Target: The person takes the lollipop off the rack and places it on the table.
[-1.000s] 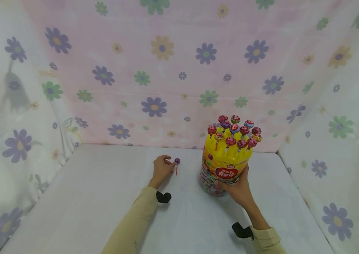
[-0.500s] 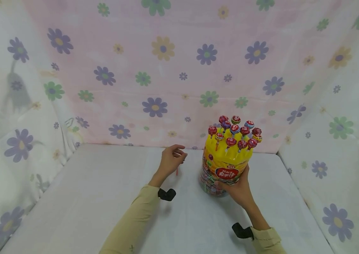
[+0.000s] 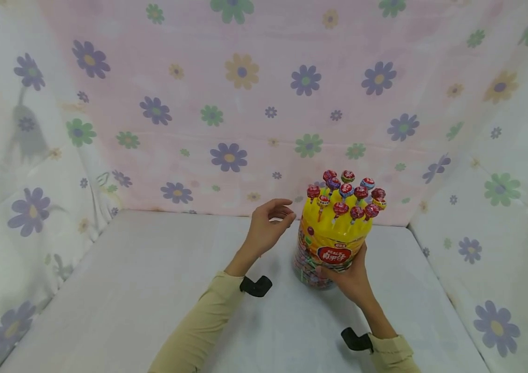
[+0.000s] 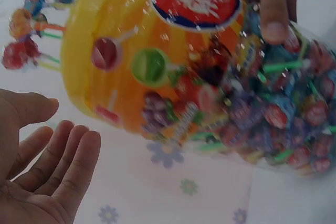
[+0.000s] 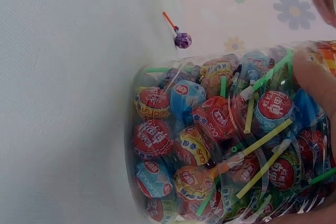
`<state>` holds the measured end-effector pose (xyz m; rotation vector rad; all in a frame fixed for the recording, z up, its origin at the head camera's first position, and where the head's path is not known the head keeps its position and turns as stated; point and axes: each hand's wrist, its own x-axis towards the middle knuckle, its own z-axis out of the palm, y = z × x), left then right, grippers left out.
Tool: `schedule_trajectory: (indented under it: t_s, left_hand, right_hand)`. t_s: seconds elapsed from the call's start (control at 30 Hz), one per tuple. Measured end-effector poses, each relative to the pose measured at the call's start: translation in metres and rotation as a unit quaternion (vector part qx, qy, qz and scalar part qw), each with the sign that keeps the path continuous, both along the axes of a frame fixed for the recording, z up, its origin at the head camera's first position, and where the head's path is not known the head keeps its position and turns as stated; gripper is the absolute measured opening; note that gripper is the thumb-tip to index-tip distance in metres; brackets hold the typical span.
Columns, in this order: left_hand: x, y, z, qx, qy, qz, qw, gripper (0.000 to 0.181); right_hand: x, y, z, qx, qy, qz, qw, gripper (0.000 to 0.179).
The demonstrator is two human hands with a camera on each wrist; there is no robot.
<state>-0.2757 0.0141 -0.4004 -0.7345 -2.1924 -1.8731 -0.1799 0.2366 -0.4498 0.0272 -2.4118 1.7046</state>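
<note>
A large clear jar [image 3: 308, 267] full of wrapped lollipops stands on the table, with a yellow top and a red-and-yellow label. Several lollipops [image 3: 340, 209] stick up out of its yellow lid [image 3: 324, 225]. My right hand [image 3: 353, 277] grips the jar's near right side, thumb across the front. Just left of the lid, my left hand [image 3: 267, 227] hovers with loosely bent fingers and holds nothing; the left wrist view shows its fingers [image 4: 76, 169] apart from the jar. One purple lollipop [image 5: 182, 40] with an orange-red stick lies loose in the right wrist view; the left arm hides it from the head view.
The white table [image 3: 166, 295] runs back to a pink flowered cloth [image 3: 189, 150]. White flowered cloths [image 3: 487, 217] hang along both sides. Black wrist mounts [image 3: 256, 286] stick out from both sleeves.
My left hand has let go of the purple lollipop on the table and moved up and right toward the jar's lid. The right hand and jar have stayed put.
</note>
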Motion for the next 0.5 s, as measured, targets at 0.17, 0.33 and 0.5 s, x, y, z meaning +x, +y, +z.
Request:
schedule_trajectory:
  t_s: [0.17,0.33,0.5]
  left_hand:
    - [0.008,0.007,0.014,0.006,0.017,-0.003,0.9998,0.031]
    - [0.015,0.014,0.022,0.016,0.029,-0.001,0.9994,0.032]
    - [0.018,0.019,0.026,0.023,0.033,-0.002,0.9992,0.033]
  right_hand:
    - [0.000,-0.001,0.001,-0.001,0.005,0.001,1.0000,0.107]
    - [0.001,-0.001,0.002,0.001,0.002,0.001,1.0000,0.107]
    - [-0.001,0.000,-0.001,0.006,0.000,0.000,1.0000,0.108]
